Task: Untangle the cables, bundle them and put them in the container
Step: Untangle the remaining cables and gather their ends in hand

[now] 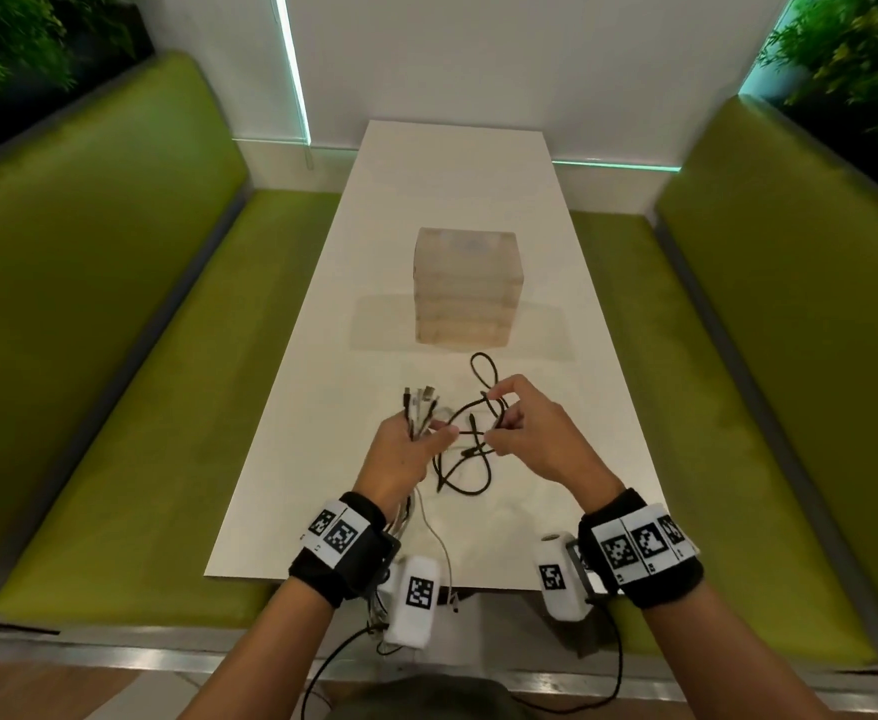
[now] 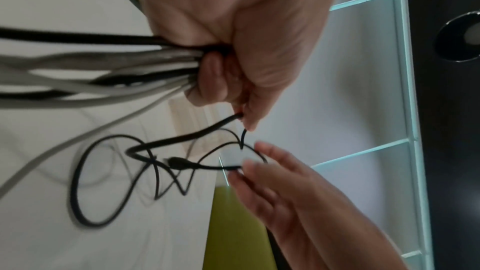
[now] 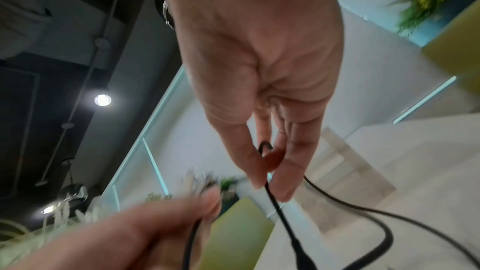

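Note:
My left hand [image 1: 416, 444] grips a bundle of white and black cables [image 2: 130, 69], whose plug ends [image 1: 421, 402] fan out above the fist while the rest hangs past my wrist off the table's near edge. Its thumb and forefinger also pinch a tangled black cable [image 1: 465, 459]. My right hand [image 1: 504, 423] pinches a loop of that same black cable [image 3: 270, 192] between thumb and fingers, just right of the left hand. Further loops of it lie on the white table [image 1: 530, 283]. The pale wooden box container [image 1: 467, 285] stands beyond the hands.
Green upholstered benches [image 1: 115, 356] flank the narrow table on both sides. A white wall with lit strips closes the far end. Plants [image 1: 852, 54] stand behind the bench backs. Bare table surface lies beyond the box.

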Motion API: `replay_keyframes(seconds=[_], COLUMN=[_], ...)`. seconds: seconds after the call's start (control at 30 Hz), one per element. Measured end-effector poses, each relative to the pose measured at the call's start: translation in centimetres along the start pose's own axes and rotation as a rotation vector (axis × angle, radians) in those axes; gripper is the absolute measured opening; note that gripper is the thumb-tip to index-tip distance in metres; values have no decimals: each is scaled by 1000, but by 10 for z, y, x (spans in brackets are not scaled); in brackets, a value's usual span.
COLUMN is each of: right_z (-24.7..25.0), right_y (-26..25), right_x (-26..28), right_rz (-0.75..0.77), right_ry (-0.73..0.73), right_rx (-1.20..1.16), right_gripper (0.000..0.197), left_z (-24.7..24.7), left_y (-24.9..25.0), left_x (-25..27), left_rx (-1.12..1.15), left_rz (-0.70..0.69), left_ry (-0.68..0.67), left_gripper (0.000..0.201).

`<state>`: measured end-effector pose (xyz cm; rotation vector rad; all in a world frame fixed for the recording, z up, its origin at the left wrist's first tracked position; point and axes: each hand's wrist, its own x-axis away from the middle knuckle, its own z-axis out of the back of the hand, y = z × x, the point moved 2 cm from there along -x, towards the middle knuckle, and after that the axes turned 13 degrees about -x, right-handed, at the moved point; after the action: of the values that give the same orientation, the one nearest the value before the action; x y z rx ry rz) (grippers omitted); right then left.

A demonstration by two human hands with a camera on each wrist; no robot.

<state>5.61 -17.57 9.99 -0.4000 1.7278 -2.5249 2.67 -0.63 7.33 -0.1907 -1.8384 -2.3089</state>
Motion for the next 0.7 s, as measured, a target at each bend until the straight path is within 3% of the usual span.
replay_keyframes(seconds=[0.1, 0.23, 0.3, 0.4, 0.57, 0.7], right_z=[13, 22, 23, 15, -28, -58], right_y=[-6, -17, -26, -36, -36, -29], right_x=[0, 3, 5, 7, 21, 28], right_rz=[57, 320, 439, 416, 317, 337], right_ry=[23, 233, 321, 252, 243, 113], right_rx=[-12, 352, 430, 162, -359, -397], right_gripper=[7, 8, 10, 13, 8, 8], left_z=[19, 30, 33, 31, 17, 14], left_y=[-7, -1, 3, 10, 20, 28], left_x=[-11, -11, -9, -5, -4, -2], left_rx=[19, 95, 168, 269, 311, 421], left_rz=[31, 7, -13, -25, -48, -35], left_ry=[122, 142, 125, 86, 67, 33], left_gripper=[18, 9, 18, 29, 29, 31])
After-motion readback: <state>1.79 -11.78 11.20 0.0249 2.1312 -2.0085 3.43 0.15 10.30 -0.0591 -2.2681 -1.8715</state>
